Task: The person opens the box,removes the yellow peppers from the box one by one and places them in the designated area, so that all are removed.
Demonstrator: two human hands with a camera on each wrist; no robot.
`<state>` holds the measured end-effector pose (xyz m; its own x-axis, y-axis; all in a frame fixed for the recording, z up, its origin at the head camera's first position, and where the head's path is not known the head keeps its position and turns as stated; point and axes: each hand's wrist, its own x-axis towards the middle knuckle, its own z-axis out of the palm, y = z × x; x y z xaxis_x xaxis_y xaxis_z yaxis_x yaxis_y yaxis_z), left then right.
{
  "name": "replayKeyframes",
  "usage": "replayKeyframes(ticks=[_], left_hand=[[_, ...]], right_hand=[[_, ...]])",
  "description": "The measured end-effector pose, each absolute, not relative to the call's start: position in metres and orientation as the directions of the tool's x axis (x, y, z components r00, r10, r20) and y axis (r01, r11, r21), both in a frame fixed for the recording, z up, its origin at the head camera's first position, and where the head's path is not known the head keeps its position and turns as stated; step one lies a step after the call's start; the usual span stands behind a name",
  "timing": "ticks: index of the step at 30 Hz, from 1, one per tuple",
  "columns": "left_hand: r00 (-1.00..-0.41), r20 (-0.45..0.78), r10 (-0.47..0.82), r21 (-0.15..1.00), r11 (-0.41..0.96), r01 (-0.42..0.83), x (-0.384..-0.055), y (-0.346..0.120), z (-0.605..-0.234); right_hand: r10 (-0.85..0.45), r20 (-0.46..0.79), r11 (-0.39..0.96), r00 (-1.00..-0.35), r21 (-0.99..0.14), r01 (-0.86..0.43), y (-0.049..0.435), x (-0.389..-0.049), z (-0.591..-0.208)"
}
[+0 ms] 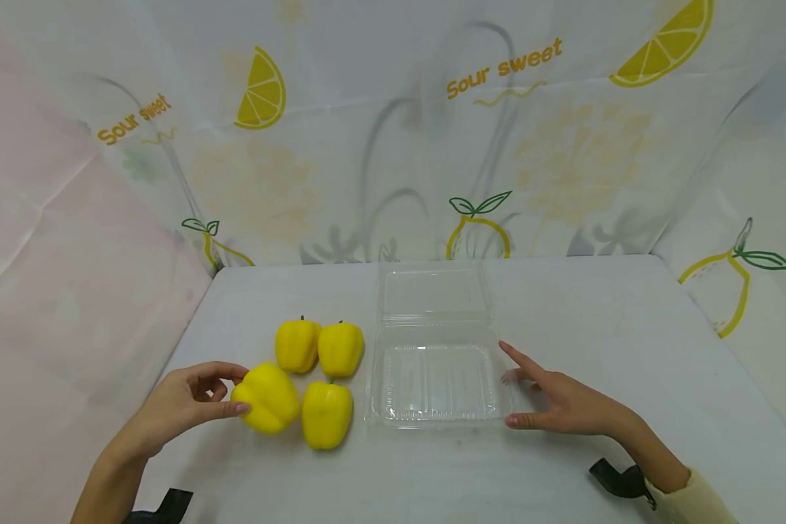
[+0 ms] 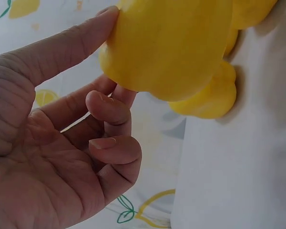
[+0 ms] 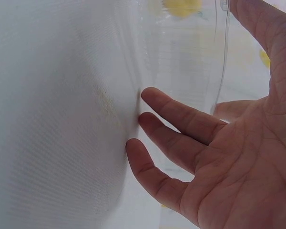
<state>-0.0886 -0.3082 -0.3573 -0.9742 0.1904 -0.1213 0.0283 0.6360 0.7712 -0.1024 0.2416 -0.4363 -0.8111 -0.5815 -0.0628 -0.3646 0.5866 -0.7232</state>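
A yellow bell pepper (image 1: pixel 266 399) is pinched between the thumb and fingers of my left hand (image 1: pixel 182 402), tilted beside the others. In the left wrist view the thumb presses one side of this pepper (image 2: pixel 169 45), while the lower fingers curl free of it. Three more yellow peppers stand close by: one at the back left (image 1: pixel 298 346), one beside it (image 1: pixel 341 349) and one in front (image 1: pixel 327 416). My right hand (image 1: pixel 566 402) is at the right side of an open clear plastic clamshell box (image 1: pixel 435 382), thumb and fingers spread along its edge.
The box's lid (image 1: pixel 435 295) lies folded back toward the rear of the white table (image 1: pixel 602 313). A lemon-print cloth (image 1: pixel 367 145) hangs behind the table and along both sides. Black wrist mounts (image 1: pixel 621 480) show near both wrists.
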Motion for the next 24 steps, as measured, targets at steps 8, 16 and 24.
replayKeyframes(ticks=[8,16,24], left_hand=[[-0.946,-0.162,0.280,0.764,0.643,0.059,-0.096,-0.311,-0.368],[-0.922,-0.202,0.331,0.739,0.670,0.079,-0.107,-0.309,-0.378],[-0.894,-0.164,0.417,0.692,0.695,0.197,-0.117,-0.304,-0.381]], right_hand=[[-0.585,-0.065,0.580,-0.809,-0.730,-0.361,0.241,-0.102,-0.434],[-0.590,-0.070,0.577,-0.804,-0.734,-0.359,0.241,-0.102,-0.435],[-0.583,-0.071,0.584,-0.809,-0.730,-0.356,0.241,-0.102,-0.435]])
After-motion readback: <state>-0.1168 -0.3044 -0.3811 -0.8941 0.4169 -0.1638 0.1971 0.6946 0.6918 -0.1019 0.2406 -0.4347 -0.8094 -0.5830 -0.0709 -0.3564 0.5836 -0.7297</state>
